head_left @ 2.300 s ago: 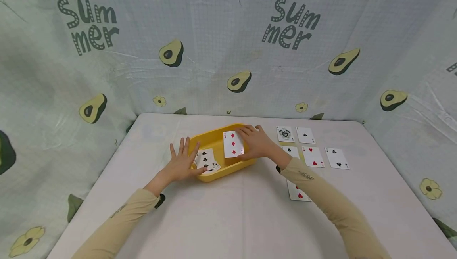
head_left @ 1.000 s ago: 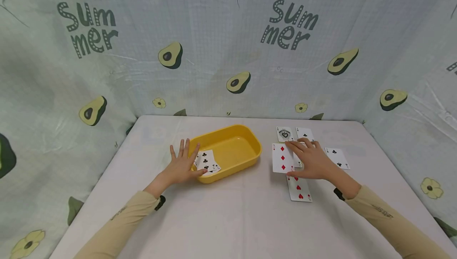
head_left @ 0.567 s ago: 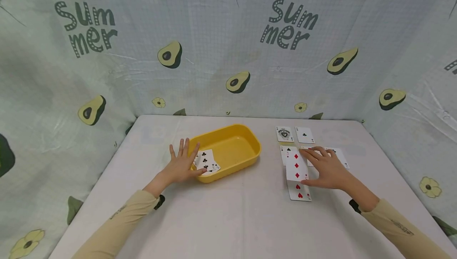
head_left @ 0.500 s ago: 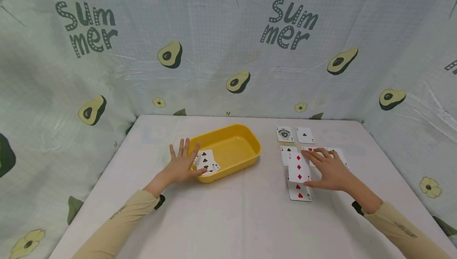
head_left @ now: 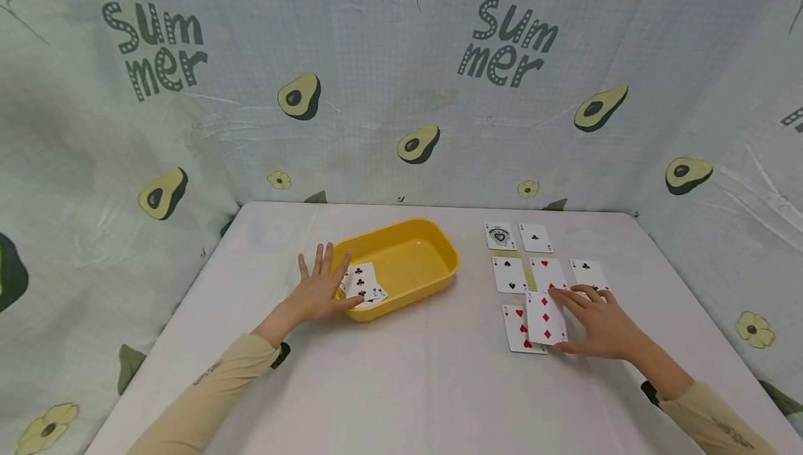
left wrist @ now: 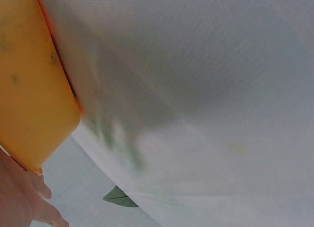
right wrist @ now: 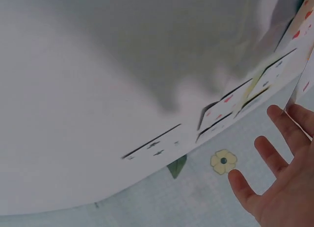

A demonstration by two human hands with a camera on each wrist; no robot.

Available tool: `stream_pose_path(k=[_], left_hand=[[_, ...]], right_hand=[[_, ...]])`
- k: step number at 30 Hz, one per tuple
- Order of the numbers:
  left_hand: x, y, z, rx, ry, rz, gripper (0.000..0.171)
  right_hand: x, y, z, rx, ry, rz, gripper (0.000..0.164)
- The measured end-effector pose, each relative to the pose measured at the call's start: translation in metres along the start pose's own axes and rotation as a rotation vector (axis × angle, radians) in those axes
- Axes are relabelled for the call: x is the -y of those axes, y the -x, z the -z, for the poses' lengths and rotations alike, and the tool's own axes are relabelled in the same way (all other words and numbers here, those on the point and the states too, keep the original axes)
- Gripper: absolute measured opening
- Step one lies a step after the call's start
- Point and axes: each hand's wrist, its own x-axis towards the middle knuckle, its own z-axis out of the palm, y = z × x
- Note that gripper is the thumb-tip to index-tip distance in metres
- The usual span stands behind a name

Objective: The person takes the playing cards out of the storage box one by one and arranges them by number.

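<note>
My right hand (head_left: 599, 322) pinches a three of diamonds (head_left: 546, 318) between thumb and fingertips, a little above the table. Its lower left part covers some of a three of hearts (head_left: 516, 329). In the right wrist view only a sliver of the held card shows, by the fingertips of my right hand (right wrist: 284, 178). My left hand (head_left: 321, 292) lies with spread fingers over the left end of a yellow tray (head_left: 433, 292). Inside the tray are a few overlapping cards, with a three of clubs (head_left: 361, 278) on top, partly behind my fingers.
Behind the held card lie a two of spades (head_left: 509, 275), a two of hearts (head_left: 546, 272) and a two of clubs (head_left: 590, 271). Farther back are an ornate spade ace (head_left: 500, 236) and a club ace (head_left: 536, 238). A patterned cloth (head_left: 357, 141) rises behind the table.
My right hand has lifted the three of diamonds out of the tray and carried it right, past the twos, to beside the three of hearts. My left hand has stayed at the tray.
</note>
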Motion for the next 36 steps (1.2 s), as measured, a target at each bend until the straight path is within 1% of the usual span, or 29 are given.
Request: stream_pose_path(k=[4,7,13,17,21,27,36], left_hand=[[0.000,0.000,0.001,0.001,-0.001,0.003,0.094],[-0.001,0.000,0.002,-0.003,-0.008,0.002,0.093],[-0.001,0.000,0.003,-0.007,-0.019,-0.001,0.093],[-0.001,0.000,0.003,-0.004,-0.018,0.001,0.093],[-0.001,0.000,0.003,-0.001,-0.018,0.003,0.093],[0.000,0.000,0.002,0.006,0.007,0.004,0.094],[-0.001,0.001,0.002,-0.006,0.010,-0.008,0.092]], right_hand=[[-0.006,0.007,-0.004,0.046,-0.015,-0.024,0.089],[-0.012,0.012,-0.006,0.067,-0.040,-0.027,0.088],[-0.023,0.017,-0.010,0.035,-0.053,0.005,0.087],[-0.028,0.018,-0.013,0.044,-0.037,-0.001,0.088],[-0.030,0.018,-0.013,0.079,-0.033,-0.012,0.087],[-0.031,0.019,-0.011,0.105,-0.027,-0.013,0.086],[-0.031,0.019,-0.005,0.145,-0.032,-0.017,0.087]])
